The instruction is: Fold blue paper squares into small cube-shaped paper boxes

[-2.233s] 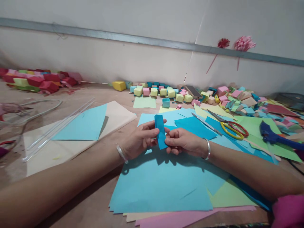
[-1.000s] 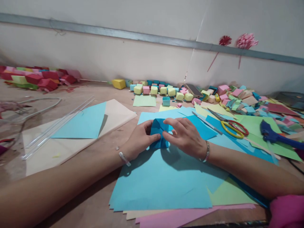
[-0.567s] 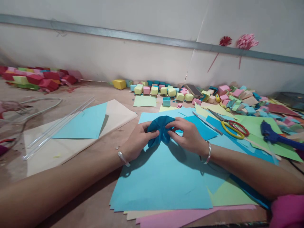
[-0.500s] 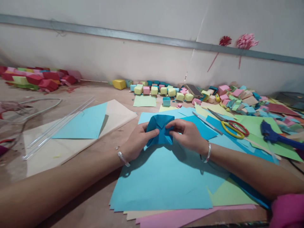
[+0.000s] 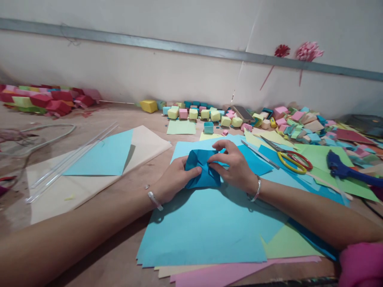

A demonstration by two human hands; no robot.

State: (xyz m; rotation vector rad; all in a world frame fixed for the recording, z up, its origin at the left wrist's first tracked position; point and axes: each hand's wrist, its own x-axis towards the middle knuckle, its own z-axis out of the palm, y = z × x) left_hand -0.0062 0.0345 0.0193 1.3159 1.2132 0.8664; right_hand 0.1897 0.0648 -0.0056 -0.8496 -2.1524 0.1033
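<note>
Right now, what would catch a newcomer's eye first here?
Both hands, left hand and right hand, pinch a folded blue paper over a stack of coloured sheets. Behind, a row of small paper boxes lines the wall; yellow-handled scissors lie to the right.

The folded piece [image 5: 202, 171] is matt blue paper, creased. The sheets [image 5: 206, 231] beneath it are smooth, matt paper. The table [image 5: 125, 255] is a dull brown, wood-like surface. The scissors [image 5: 287, 157] have metal blades and glossy plastic handles. Both bracelets [image 5: 154, 200] are shiny metal.
</note>
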